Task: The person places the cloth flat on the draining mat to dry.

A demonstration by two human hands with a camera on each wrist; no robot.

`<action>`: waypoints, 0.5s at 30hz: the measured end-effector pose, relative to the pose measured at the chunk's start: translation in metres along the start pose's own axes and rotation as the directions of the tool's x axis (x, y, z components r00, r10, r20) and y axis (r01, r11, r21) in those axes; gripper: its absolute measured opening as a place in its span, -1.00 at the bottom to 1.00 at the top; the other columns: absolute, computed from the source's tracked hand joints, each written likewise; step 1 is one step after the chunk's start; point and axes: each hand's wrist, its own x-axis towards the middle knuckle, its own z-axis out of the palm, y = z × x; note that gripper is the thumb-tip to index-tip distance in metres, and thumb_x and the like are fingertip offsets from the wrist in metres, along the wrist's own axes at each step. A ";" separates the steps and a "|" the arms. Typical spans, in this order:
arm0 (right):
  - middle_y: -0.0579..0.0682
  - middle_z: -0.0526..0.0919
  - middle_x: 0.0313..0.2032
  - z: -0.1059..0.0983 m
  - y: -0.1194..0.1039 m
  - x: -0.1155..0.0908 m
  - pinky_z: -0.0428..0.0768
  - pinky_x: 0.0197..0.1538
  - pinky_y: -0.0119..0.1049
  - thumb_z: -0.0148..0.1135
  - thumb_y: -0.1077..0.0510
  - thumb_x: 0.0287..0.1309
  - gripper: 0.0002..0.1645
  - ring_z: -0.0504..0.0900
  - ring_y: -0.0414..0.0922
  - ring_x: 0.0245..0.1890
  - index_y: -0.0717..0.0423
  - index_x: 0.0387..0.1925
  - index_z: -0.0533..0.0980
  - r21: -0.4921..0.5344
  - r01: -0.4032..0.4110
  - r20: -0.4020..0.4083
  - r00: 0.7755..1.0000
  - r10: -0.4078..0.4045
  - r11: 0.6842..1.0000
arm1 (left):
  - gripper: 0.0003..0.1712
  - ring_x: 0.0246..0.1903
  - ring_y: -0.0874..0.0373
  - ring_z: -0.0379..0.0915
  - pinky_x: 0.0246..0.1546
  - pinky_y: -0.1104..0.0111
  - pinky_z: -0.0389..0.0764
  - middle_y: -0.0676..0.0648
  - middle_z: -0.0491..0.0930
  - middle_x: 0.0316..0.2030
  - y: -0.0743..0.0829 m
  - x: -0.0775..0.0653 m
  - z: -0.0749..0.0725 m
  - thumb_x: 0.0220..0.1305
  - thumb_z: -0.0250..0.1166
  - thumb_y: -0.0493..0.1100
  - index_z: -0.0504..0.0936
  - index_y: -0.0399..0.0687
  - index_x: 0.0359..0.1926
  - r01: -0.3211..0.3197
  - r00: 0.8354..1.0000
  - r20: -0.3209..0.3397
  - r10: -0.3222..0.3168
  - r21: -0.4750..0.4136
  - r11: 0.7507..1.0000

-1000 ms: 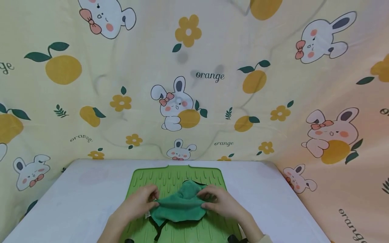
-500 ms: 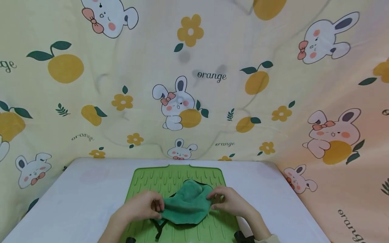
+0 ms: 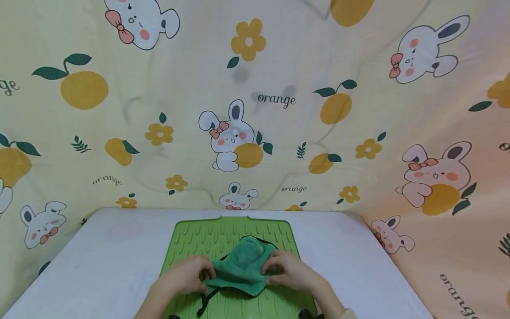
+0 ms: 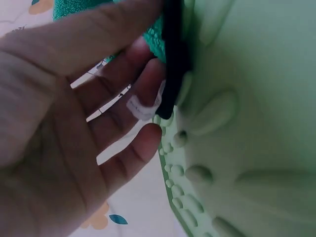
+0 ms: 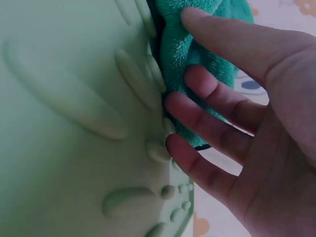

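A green plush cloth (image 3: 241, 268) with black edging lies rumpled on the light green ridged mat (image 3: 235, 305). My left hand (image 3: 185, 275) pinches its left end between thumb and fingers. A black strap (image 3: 202, 305) hangs from that end, and a small white tag (image 4: 143, 108) shows beside the strap in the left wrist view. My right hand (image 3: 291, 271) holds the cloth's right side, thumb on top and fingertips against the fold. In the right wrist view the green cloth (image 5: 175, 54) bunches between thumb and index finger, while the other fingers spread near the mat.
The mat lies on a white table (image 3: 99, 266). A curtain (image 3: 279, 133) printed with rabbits and oranges hangs behind and along the sides. Dark wrist bands (image 3: 307, 313) show at the bottom edge.
My right hand first moved right along the cloth, then back left onto its right side. My left hand moved slightly nearer to me. The cloth shifted and its front edge was reshaped.
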 end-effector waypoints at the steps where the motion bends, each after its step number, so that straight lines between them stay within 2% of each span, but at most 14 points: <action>1: -0.22 0.59 -0.22 0.000 0.000 0.000 0.57 -0.09 -0.34 0.49 0.05 0.25 -0.92 0.54 -0.29 -0.19 -0.14 -0.22 0.75 -0.004 0.008 0.008 1.000 -0.008 1.000 | -0.72 -0.38 0.33 0.47 -0.33 0.36 0.56 0.22 0.56 -0.38 0.001 0.000 0.001 -0.04 0.67 -0.26 0.77 0.07 -0.31 0.006 1.000 -0.004 -0.006 0.002 1.000; 4: -0.25 0.56 -0.27 0.001 0.000 0.001 0.55 -0.15 -0.38 0.42 0.07 0.32 -0.95 0.50 -0.36 -0.25 -0.08 -0.28 0.74 -0.008 0.021 0.027 0.999 -0.020 1.000 | -0.79 -0.41 0.34 0.44 -0.37 0.36 0.54 0.19 0.54 -0.40 0.003 0.000 0.002 0.05 0.62 -0.29 0.77 0.05 -0.33 0.021 1.000 -0.007 -0.021 -0.006 1.000; 7: -0.25 0.56 -0.25 0.001 0.000 0.000 0.55 -0.13 -0.37 0.47 0.06 0.28 -0.97 0.51 -0.34 -0.23 -0.13 -0.28 0.73 -0.007 -0.001 0.036 0.999 0.001 1.000 | -0.84 -0.41 0.34 0.44 -0.37 0.34 0.55 0.17 0.55 -0.38 0.003 0.001 0.002 0.12 0.58 -0.29 0.77 0.02 -0.33 0.018 1.000 0.000 -0.018 -0.012 1.000; 12: -0.21 0.56 -0.20 0.002 -0.002 0.000 0.56 -0.06 -0.33 0.65 -0.03 0.04 -0.71 0.53 -0.26 -0.16 -0.24 -0.17 0.73 -0.001 -0.035 0.048 0.998 0.035 0.999 | -0.92 -0.31 0.32 0.53 -0.29 0.34 0.60 0.16 0.60 -0.31 -0.005 0.001 -0.004 0.29 0.46 -0.28 0.78 0.02 -0.27 -0.033 0.998 0.040 0.038 -0.102 0.994; 15: -0.19 0.51 -0.22 0.004 -0.003 0.001 0.54 -0.06 -0.36 0.67 -0.03 0.00 -0.67 0.50 -0.27 -0.16 -0.23 -0.17 0.73 -0.031 -0.026 0.052 0.998 0.027 0.999 | -0.92 -0.22 0.26 0.57 -0.21 0.31 0.62 0.14 0.64 -0.24 -0.008 0.000 -0.009 0.37 0.40 -0.24 0.77 0.04 -0.19 -0.061 0.996 0.050 0.070 -0.163 0.985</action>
